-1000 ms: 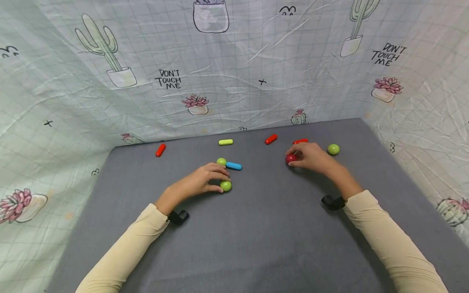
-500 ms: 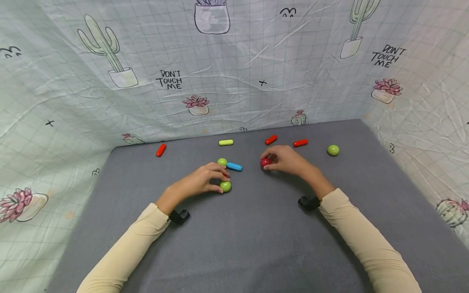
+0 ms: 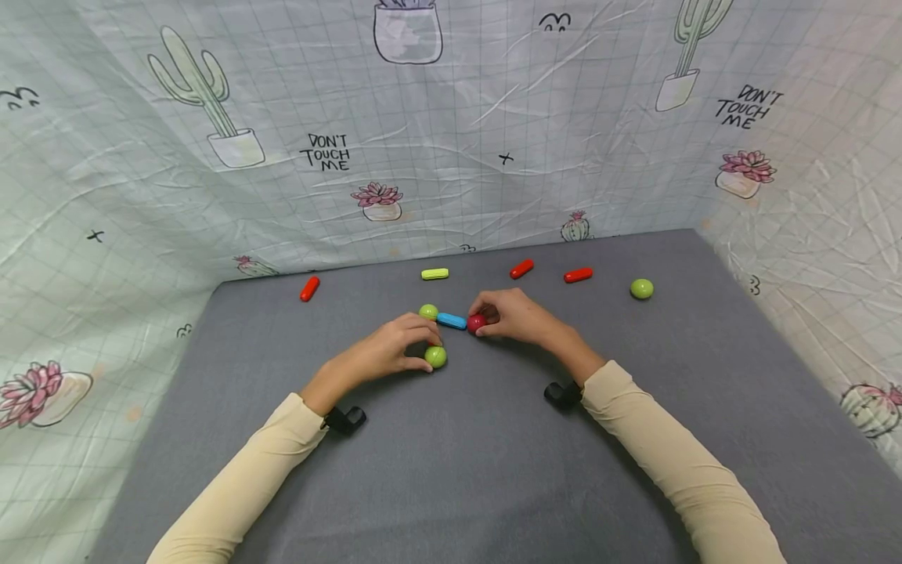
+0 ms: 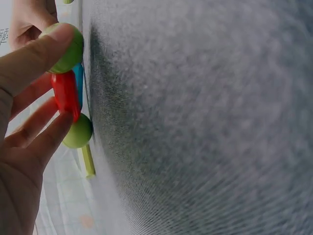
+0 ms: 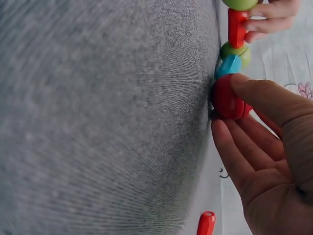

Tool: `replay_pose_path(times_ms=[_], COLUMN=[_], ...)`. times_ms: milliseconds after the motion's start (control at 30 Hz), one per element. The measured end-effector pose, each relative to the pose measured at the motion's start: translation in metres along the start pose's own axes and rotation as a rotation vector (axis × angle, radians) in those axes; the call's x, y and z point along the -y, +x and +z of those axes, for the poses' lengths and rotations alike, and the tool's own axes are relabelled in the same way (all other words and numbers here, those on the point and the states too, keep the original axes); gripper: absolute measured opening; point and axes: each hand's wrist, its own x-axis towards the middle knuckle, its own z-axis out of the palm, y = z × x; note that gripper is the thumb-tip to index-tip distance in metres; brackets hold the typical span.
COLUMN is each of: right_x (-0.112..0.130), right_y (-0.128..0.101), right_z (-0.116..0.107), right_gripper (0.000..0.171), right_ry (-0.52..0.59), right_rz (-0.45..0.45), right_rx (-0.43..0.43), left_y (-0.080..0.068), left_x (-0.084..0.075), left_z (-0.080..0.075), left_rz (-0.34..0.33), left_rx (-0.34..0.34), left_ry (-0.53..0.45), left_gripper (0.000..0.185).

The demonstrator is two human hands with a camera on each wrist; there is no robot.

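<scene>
On the grey mat (image 3: 493, 470), nearest the person, the left hand (image 3: 384, 352) pinched a green ball (image 3: 435, 357) and a red stick (image 4: 65, 95), while beyond it the right hand (image 3: 517, 316) clamped a red ball (image 3: 476, 323) against the blue stick (image 3: 451, 320).

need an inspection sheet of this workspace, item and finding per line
surface: grey felt mat, flat.
job's things: red ball at the end of the blue stick; green ball at its other end; red stick and second green ball under the left hand.
clutter: three loose red sticks, yellow-green stick, lone green ball.
grippers: left hand grips the red stick; right hand pinches the red ball.
cables: nothing seen.
surroundings: cactus-print cloth on three sides.
</scene>
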Motion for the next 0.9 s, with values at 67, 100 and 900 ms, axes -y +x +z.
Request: replay_pose_path(times_ms=[67, 100, 900], right_x=[0.0007, 0.0005, -0.0049], right_y=[0.0, -0.0001, -0.0006], right_z=[0.0003, 0.0005, 0.0008], right_gripper=[0.029, 0.029, 0.029], right_ry=[0.017, 0.023, -0.013], right_rz=[0.009, 0.012, 0.01], right_rx=[-0.012, -0.017, -0.07], left_y=[0.0006, 0.0009, 0.0044], left_x=[-0.0008, -0.001, -0.0035], left_z=[0.0004, 0.0007, -0.0012], left_rz=[-0.021, -0.03, -0.045], left_rx=[-0.022, -0.032, 0.043], left_ry=[-0.015, -0.023, 0.017], left_gripper=[0.033, 0.03, 0.027])
